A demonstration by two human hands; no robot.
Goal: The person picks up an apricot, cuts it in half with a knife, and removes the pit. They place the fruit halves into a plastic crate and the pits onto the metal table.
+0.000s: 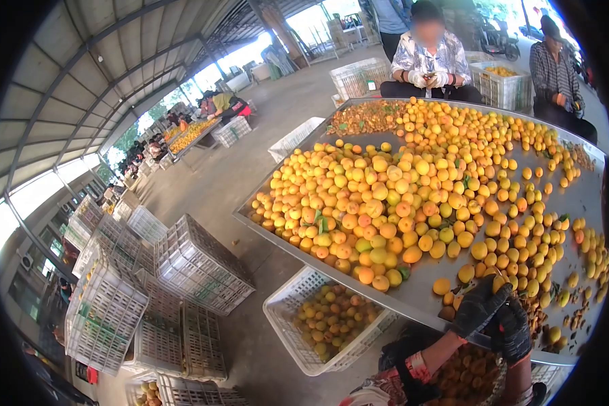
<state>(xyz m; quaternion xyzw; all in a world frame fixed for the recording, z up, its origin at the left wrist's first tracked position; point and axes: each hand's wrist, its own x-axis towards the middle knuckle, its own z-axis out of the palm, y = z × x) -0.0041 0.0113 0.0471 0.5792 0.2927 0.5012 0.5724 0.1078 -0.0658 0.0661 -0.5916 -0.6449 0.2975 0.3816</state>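
Both my hands wear dark gloves and are close together over the near edge of a metal table (413,301). My left hand (479,308) has its fingers bent in towards the right one. Beside it, my right hand (509,330) is also curled. Whatever the fingers hold, if anything, is too small and hidden to make out. A large heap of yellow-orange fruit (379,196) covers much of the table, with single fruits and small brown pieces (534,321) close to my hands. Below my wrists is a container of brownish pieces (463,372).
A white crate of fruit (335,321) stands on the floor below the table edge. Stacked crates (199,264) are at the left. Across the table a person (430,57) in white gloves sits, and another person (555,74) sits at the far right.
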